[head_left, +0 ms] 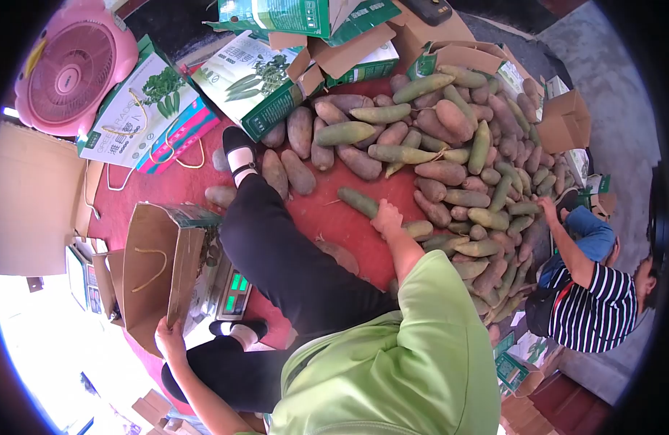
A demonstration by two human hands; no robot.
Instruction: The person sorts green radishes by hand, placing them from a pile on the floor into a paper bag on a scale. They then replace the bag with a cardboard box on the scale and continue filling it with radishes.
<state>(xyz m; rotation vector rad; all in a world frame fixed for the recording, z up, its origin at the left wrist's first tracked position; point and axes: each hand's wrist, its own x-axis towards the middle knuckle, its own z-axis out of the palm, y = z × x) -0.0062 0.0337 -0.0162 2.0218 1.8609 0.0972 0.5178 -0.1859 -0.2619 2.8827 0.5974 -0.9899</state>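
My right hand (387, 217) is closed round one end of a green radish (358, 202), over the red floor covering beside the big pile of radishes (479, 181). My left hand (169, 338) grips the edge of an open cardboard box (150, 272) with a string handle. That box stands by a scale with a green lit display (236, 292). Its inside is mostly hidden from this angle. The pile holds several green and reddish-brown radishes.
A co-worker in a striped shirt (595, 304) reaches to the pile's right side. Printed boxes (251, 83) stand behind the pile. A pink fan (72, 72) and a carton with string handles (142, 116) are at the upper left. My legs stretch between box and pile.
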